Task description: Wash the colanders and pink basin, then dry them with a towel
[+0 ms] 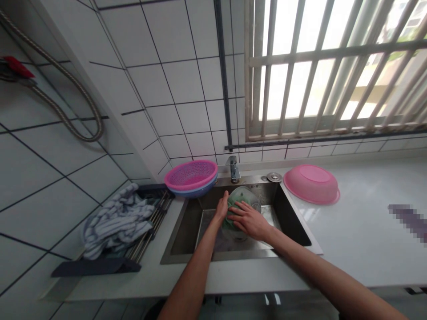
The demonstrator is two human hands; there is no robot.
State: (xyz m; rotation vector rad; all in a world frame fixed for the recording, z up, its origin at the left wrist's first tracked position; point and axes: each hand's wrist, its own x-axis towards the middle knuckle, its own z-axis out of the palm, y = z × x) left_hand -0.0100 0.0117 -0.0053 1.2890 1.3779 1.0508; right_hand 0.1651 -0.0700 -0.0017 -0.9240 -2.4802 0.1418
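Both my hands are down in the steel sink (187,231). My left hand (221,209) grips the left edge of a round glass lid (250,198), thumb up over its rim. My right hand (248,218) presses a green cloth (233,205) flat against the lid, fingers stretched out and close together. The lid stands tilted against the sink's back wall, under the tap (233,168).
A pink colander stacked on a blue one (191,177) sits at the sink's back left corner. An upturned pink basin (312,183) lies on the white counter to the right. A striped towel (115,222) lies on the drying rack (100,264) at left. A barred window is above.
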